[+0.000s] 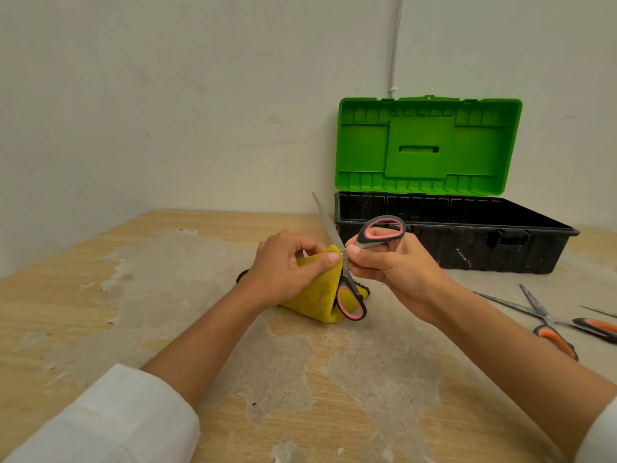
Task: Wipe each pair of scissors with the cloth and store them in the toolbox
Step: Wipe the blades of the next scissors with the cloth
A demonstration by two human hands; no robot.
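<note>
Sleeves: white cuffs [110, 419] at the bottom edge, bare forearms reaching over the scuffed worktop [150, 295].
Left hand [283, 265]: grip closed on the yellow cloth [317, 295], pinching a fold against the blade near the pivot.
Right hand [390, 265]: grip closed on the pink-handled scissors [347, 262] — fingers through the upper loop, thumb at the pivot; scissors splayed open, one blade pointing up and away.
Toolbox [450, 242]: open behind the hands, green lid upright; interior looks empty, though its floor is partly hidden.
Risk: blades are open, so a hurried stroke could slide a thumb onto the edge; cloth could snag at the pivot.
Nearby: orange-handled scissors [551, 325] lie to the right, unwiped — another blade tip shows at the frame edge.
Obstruction: none that I judge between hands and toolbox.
</note>
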